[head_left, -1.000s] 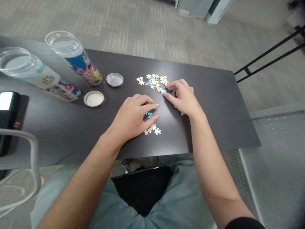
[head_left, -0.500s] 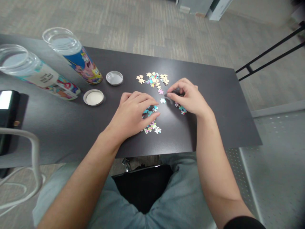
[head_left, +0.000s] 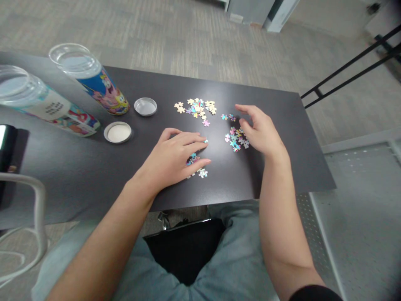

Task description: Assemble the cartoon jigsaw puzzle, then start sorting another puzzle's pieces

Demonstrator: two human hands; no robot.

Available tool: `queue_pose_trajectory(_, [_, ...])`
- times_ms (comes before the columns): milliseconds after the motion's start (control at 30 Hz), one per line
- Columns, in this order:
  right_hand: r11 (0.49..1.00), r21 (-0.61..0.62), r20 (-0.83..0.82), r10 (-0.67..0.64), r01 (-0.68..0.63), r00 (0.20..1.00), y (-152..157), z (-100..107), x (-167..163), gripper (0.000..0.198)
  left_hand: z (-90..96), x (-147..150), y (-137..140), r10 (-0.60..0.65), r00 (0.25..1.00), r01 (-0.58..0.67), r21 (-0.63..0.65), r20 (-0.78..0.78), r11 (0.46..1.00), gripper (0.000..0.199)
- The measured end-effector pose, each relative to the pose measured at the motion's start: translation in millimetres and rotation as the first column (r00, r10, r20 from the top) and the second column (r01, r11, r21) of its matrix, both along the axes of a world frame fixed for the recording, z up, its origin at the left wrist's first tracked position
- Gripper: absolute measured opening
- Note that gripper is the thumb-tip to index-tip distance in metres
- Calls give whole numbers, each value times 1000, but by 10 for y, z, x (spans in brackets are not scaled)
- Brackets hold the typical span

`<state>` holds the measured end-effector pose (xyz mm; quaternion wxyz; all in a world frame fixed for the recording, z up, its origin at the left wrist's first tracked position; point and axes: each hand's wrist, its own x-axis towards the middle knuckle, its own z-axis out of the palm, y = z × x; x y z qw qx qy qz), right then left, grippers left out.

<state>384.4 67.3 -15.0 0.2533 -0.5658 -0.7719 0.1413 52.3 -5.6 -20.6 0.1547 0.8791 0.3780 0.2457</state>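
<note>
My left hand (head_left: 180, 156) lies palm down with its fingers spread over a small pile of jigsaw pieces (head_left: 202, 172), most of which it hides. A light blue piece (head_left: 206, 141) peeks out at its fingertips. My right hand (head_left: 261, 129) is open, thumb and index finger apart, just right of a second group of jigsaw pieces (head_left: 234, 138), and partly covers it. Two small pieces (head_left: 228, 117) lie to the left of its fingertips. A third, larger heap of pieces (head_left: 197, 108), several with plain backs up, sits farther back, with a pink piece (head_left: 206, 123) at its near edge.
Two clear-topped printed canisters (head_left: 105, 92) stand on the dark table (head_left: 300, 154) at the left, beside two round metal lids (head_left: 145, 107). A black device (head_left: 8, 156) and a pale cable (head_left: 39, 200) are at the left edge. Black rails (head_left: 344, 69) rise beyond the right end.
My right hand has moved right and its fingers have parted, uncovering the right-hand group and two small pieces. My left fingers now reach the light blue piece. The view has shifted slightly.
</note>
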Motion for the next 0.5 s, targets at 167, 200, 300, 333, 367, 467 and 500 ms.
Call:
queue_pose_trajectory(167, [995, -88, 75, 44, -37, 996, -105, 54, -126, 66, 43, -17, 38, 30, 998, -31, 7, 49, 1000, 15])
queue_pose_trajectory(200, [994, -100, 89, 58, -49, 994, -120, 52, -155, 66, 54, -18, 44, 45, 997, -46, 10, 58, 999, 16])
queue_pose_trajectory(300, [990, -127, 131, 84, -67, 988, -176, 56, -158, 62, 86, -30, 59, 114, 990, -117, 23, 82, 993, 15])
queue_pose_trajectory(333, [988, -140, 144, 88, -68, 986, -201, 65, -128, 62, 94, -34, 62, 139, 986, -142, 28, 87, 990, 16])
queue_pose_trajectory(367, [985, -156, 158, 91, -66, 983, -228, 79, -88, 61, 100, -38, 63, 163, 982, -166, 32, 91, 986, 16])
queue_pose_trajectory(467, [982, -184, 187, 77, -42, 979, -303, 138, 6, 56, 111, -36, 62, 216, 972, -220, 35, 91, 975, 16])
queue_pose_trajectory(500, [985, -171, 185, 63, -31, 981, -318, 160, 3, 52, 114, -31, 61, 229, 970, -232, 30, 85, 972, 16])
